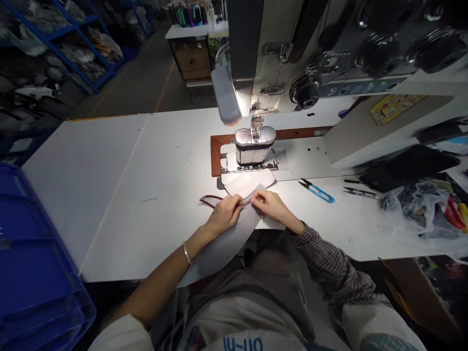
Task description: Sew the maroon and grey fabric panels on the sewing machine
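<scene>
**Two hands pinch a grey piece at the table's front edge**

Two hands meet over a grey fabric piece [234, 229] that lies at the front edge of the white table [146, 195], near the middle. Part of it hangs over the edge toward the person's lap. The left hand [224, 215] and the right hand [268, 204] are both closed in a narrow pinch on a small folded bit of the piece, and their fingertips almost touch. The left wrist has a thin silver bracelet [187, 253]. The right arm wears a checked sleeve [329, 265].

Just beside the left hand lies a dark red curved strip [209, 200]. Right behind the hands sits a flat pale piece [248, 183], and behind that the sewing machine [255, 141] stands in bright light from a lamp [225, 95].

To the right of the hands lie blue thread snips [317, 191], apart from the fabric. Farther toward the right edge lie black snips [360, 193] and a crumpled clear plastic bag [420, 212]. A blue bin [32, 273] stands off the table's left edge.
</scene>
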`<state>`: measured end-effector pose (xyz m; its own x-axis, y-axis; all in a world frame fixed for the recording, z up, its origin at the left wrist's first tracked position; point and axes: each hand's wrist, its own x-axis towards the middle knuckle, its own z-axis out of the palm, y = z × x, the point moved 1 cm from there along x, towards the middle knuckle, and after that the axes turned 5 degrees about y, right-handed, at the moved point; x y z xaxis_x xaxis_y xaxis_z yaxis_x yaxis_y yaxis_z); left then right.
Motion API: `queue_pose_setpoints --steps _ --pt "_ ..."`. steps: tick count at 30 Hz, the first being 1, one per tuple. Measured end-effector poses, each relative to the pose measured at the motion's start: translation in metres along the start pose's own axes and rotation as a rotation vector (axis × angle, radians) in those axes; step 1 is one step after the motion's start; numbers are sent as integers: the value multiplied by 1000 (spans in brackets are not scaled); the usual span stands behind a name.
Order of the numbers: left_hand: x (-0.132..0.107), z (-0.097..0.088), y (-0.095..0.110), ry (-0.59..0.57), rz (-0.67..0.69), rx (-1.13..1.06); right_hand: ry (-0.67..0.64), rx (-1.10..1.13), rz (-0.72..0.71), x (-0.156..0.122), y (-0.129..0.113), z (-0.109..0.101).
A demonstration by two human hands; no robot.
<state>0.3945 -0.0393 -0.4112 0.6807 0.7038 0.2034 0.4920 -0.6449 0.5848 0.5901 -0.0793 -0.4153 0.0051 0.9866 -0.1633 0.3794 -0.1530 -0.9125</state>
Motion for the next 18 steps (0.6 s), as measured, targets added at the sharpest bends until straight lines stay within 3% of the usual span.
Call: queue_pose_setpoints --steps 6,12,18 --pt "2 -1 4 -29 46 83 146 -225 -59 9 4 12" --pt "3 5 6 -30 54 266 157 -236 -56 11 7 14" --pt "6 -8 6 -78 -60 -12 143 -324 -211 -7 15 11"
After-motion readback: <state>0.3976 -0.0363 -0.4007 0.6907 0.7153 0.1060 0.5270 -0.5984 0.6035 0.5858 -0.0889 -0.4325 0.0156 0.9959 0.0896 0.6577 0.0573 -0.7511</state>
